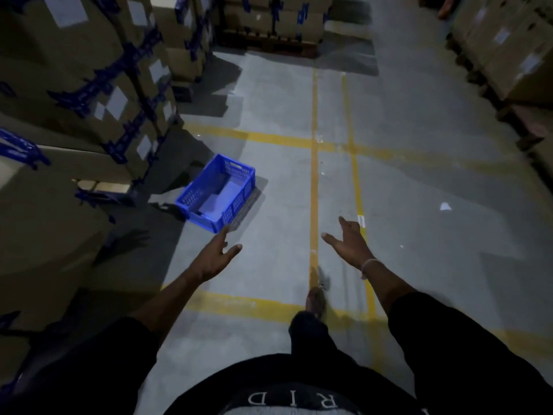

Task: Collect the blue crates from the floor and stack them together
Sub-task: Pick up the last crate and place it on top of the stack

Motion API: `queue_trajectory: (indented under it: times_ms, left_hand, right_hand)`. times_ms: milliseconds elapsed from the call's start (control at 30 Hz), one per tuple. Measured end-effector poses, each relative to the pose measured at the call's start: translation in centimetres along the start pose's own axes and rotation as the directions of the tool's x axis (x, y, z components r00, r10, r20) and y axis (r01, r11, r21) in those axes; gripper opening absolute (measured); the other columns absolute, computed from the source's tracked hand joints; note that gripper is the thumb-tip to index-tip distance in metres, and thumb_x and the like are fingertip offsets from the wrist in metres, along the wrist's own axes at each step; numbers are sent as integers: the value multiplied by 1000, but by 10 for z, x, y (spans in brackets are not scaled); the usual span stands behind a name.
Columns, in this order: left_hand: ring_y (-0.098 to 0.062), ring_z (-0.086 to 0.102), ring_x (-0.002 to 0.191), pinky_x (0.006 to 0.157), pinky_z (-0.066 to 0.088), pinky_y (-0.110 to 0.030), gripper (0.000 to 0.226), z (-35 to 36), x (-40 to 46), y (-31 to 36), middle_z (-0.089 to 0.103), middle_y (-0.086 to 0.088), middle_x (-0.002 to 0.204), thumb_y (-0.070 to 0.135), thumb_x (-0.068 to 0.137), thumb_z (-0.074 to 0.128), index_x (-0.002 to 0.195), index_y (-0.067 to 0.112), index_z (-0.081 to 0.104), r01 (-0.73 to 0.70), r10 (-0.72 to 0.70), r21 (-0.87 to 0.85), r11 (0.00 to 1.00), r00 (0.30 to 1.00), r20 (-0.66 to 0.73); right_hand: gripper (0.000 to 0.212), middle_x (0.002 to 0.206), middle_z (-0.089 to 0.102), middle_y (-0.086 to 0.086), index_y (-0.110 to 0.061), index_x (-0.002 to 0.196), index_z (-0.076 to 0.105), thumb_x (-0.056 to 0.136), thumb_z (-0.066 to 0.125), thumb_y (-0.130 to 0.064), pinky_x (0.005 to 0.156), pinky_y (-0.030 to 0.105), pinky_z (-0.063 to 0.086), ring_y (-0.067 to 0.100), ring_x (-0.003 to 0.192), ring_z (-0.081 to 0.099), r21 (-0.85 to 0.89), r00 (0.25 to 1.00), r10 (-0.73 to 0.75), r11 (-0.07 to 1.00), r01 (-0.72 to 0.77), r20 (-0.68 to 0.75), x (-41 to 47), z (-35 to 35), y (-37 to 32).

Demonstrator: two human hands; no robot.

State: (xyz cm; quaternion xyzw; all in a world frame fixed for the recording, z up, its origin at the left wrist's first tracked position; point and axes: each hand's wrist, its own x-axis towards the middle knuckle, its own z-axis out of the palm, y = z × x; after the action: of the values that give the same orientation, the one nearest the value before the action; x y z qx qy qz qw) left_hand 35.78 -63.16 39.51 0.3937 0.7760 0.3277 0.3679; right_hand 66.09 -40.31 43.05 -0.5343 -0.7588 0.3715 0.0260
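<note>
One blue plastic crate [216, 193] with perforated walls lies upright and empty on the grey floor, left of centre, beside a tall stack of cartons. My left hand [216, 256] is stretched forward with fingers apart, its fingertips just short of the crate's near corner, holding nothing. My right hand [348, 244] is also extended and open, well to the right of the crate, over a yellow floor line. Both arms wear dark sleeves pushed up the forearm.
Stacked cardboard cartons with blue tape [98, 94] wall off the left side. More cartons on pallets [505, 55] line the right and the far end [269, 28]. Yellow lines [314, 181] mark the concrete aisle. A white scrap [445, 206] lies on the right. My foot [314, 301] steps forward.
</note>
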Motion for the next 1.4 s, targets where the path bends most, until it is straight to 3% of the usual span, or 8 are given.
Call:
queue_trajectory:
  times_ms: [167, 300, 500, 700, 867, 1067, 1267, 1400]
  left_hand:
    - [-23, 45, 138, 112, 39, -36, 83, -13, 83, 7, 26, 0, 162, 45, 93, 63, 158, 17, 20, 48, -47, 7, 999, 996, -82]
    - [-22, 41, 141, 114, 38, -46, 100, -34, 158, 7, 23, 3, 164, 73, 83, 57, 159, 23, 16, 130, -132, -26, 991, 978, -160]
    - [-16, 38, 143, 115, 37, -46, 97, -52, 237, 22, 25, 6, 163, 76, 84, 52, 159, 27, 15, 198, -206, -57, 979, 944, -258]
    - [-15, 41, 138, 113, 40, -40, 86, -74, 278, 47, 25, 10, 161, 63, 91, 55, 159, 28, 14, 236, -263, -118, 965, 897, -355]
    - [-10, 35, 144, 113, 40, -45, 91, -102, 332, -4, 29, 11, 161, 73, 86, 54, 157, 31, 18, 267, -320, -184, 946, 861, -396]
    - [-11, 39, 140, 112, 38, -39, 64, -145, 380, -4, 28, 18, 155, 70, 87, 54, 141, 63, 19, 269, -351, -241, 932, 833, -427]
    - [-9, 41, 135, 111, 40, -36, 58, -175, 422, 5, 32, 23, 147, 56, 95, 55, 130, 77, 15, 310, -396, -258, 915, 806, -439]
    - [-19, 41, 140, 112, 39, -37, 78, -187, 452, 12, 27, 3, 162, 54, 95, 56, 156, 35, 13, 374, -495, -334, 865, 748, -442]
  right_hand:
    - [92, 157, 18, 3, -19, 156, 19, 86, 59, -63, 113, 39, 31, 28, 143, 31, -29, 997, -56, 998, 58, 51, 126, -21, -28]
    - [90, 155, 20, 6, -17, 156, 20, 87, 59, -60, 114, 38, 29, 27, 143, 31, -61, 984, -134, 988, 141, 115, 234, -45, -67]
    - [91, 155, 20, 4, -19, 155, 21, 86, 60, -62, 113, 36, 29, 25, 142, 32, -112, 937, -256, 951, 288, 236, 369, -70, -138]
    - [89, 154, 21, 4, -20, 155, 21, 86, 62, -58, 111, 35, 32, 26, 139, 36, -143, 873, -321, 908, 394, 366, 459, -53, -201]
    - [90, 153, 21, 3, -19, 156, 20, 86, 61, -60, 113, 37, 32, 27, 138, 37, -153, 825, -342, 881, 448, 450, 532, -18, -246]
    - [91, 154, 20, 2, -22, 156, 21, 84, 62, -62, 112, 37, 34, 27, 138, 38, -183, 776, -331, 852, 491, 538, 606, 16, -298]
    - [90, 155, 18, 0, -29, 155, 21, 82, 61, -64, 113, 40, 35, 27, 139, 37, -187, 725, -341, 820, 540, 599, 673, 39, -345]
    - [87, 157, 16, 1, -30, 154, 22, 83, 60, -64, 113, 41, 34, 29, 141, 34, -212, 674, -341, 773, 597, 655, 723, 56, -367]
